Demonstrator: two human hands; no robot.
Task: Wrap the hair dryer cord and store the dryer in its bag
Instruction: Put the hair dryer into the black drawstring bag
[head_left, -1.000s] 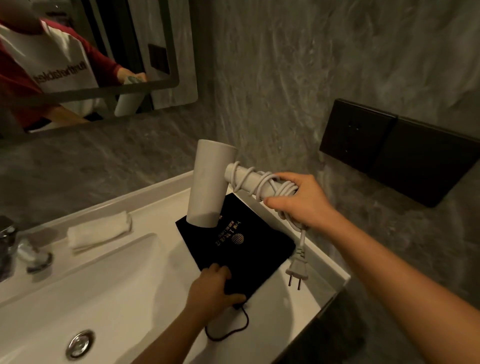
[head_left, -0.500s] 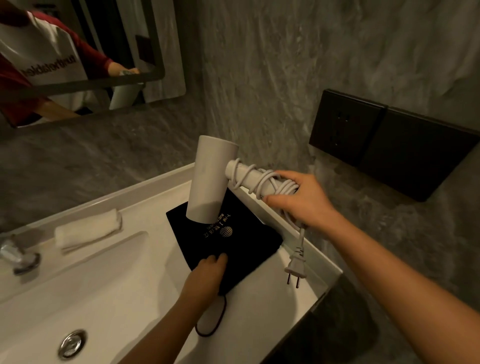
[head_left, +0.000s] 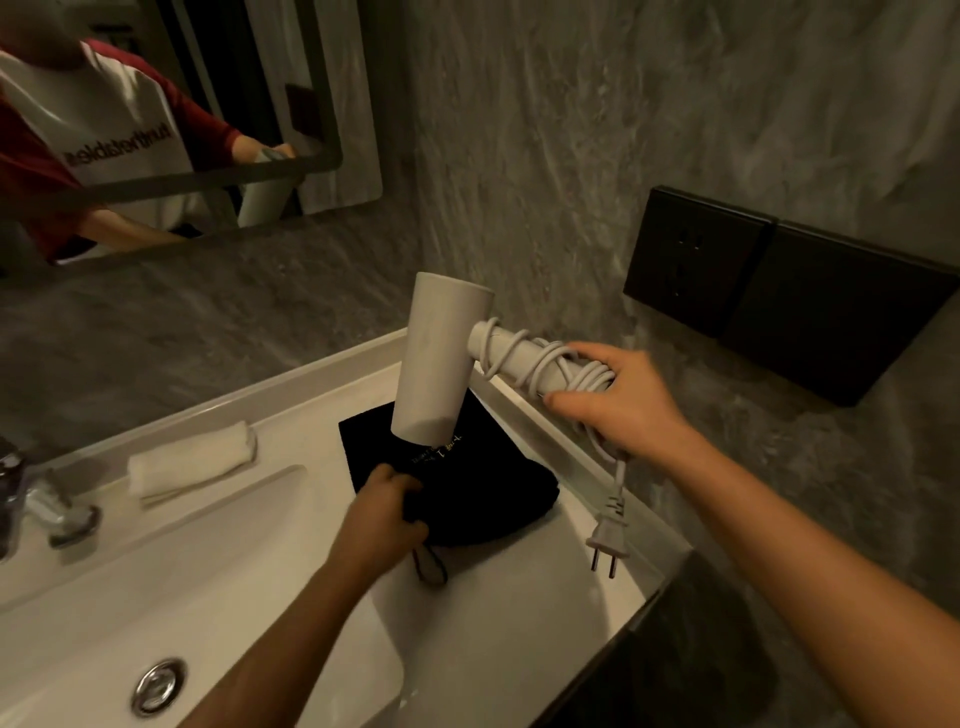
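Your right hand (head_left: 626, 410) clamps the cord-wound white plastic hair dryer (head_left: 441, 364) | plug (head_left: 608, 538) dangling | left hand (head_left: 382, 519) pinches the black cloth bag (head_left: 483, 499)

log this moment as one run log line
phase: bagging | right hand: holds hair dryer handle, cord wrapped, plug dangling | left hand: gripping black bag | dryer: not yet inside

The dryer (head_left: 441, 364) barrel hides the bag's (head_left: 467, 499) blurred lettering.
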